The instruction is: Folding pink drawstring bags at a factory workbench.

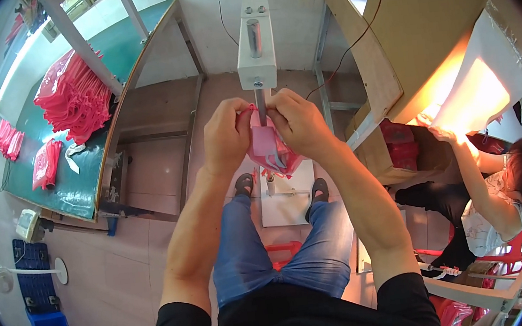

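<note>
Straight ahead of me stands a white press-like machine [256, 54] with a vertical metal rod [261, 106]. A pink plastic bag [263, 143] hangs at the rod, its lower part bunched, with something greyish showing in the folds. On the left of the rod my left hand [225, 135] pinches the bag's upper edge between thumb and fingers. My right hand [299, 122] is closed on the other side, its fingertips at the bag's edge, partly hidden by the knuckles. Below the bag lies the machine's white base plate [290, 201], between my feet.
On the left, a green-topped table [84, 164] bears stacked pink bags [71, 97] and smaller bundles. A white fan [29, 273] and blue crates [34, 272] stand on the floor. At the right, a co-worker [496, 194] sits reaching toward a brightly lit sheet [472, 97].
</note>
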The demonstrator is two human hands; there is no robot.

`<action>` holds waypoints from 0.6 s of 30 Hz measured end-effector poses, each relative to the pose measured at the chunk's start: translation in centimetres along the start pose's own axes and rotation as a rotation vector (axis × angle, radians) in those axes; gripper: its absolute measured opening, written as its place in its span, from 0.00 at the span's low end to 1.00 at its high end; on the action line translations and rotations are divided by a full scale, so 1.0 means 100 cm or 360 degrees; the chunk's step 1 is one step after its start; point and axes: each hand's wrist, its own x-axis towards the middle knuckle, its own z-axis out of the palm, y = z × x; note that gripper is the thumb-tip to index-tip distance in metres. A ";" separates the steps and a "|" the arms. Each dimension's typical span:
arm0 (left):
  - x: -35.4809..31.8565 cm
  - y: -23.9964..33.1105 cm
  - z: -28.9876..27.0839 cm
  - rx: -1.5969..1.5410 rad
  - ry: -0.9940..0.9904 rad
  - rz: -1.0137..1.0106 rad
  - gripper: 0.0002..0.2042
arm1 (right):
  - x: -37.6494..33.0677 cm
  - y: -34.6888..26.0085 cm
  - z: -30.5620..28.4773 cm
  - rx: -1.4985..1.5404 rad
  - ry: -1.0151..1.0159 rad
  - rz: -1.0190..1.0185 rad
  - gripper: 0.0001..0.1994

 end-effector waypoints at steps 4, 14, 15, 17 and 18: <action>-0.004 -0.001 0.006 0.0034 0.0144 0.0108 0.07 | -0.002 0.000 -0.002 -0.0027 -0.0024 -0.0035 0.05; -0.011 -0.001 0.013 -0.0628 0.0039 -0.0526 0.06 | 0.007 0.003 -0.001 -0.0067 -0.0066 -0.0092 0.08; -0.009 -0.002 0.013 -0.0879 -0.0006 -0.0637 0.06 | 0.007 0.006 0.000 -0.0068 -0.0069 -0.0092 0.08; -0.001 -0.006 0.005 -0.0888 -0.0140 -0.0693 0.06 | 0.006 0.011 0.004 -0.0047 0.0025 -0.0101 0.10; 0.001 -0.006 -0.001 -0.0892 -0.0275 -0.0750 0.06 | 0.006 0.010 0.005 -0.0044 0.0019 -0.0102 0.10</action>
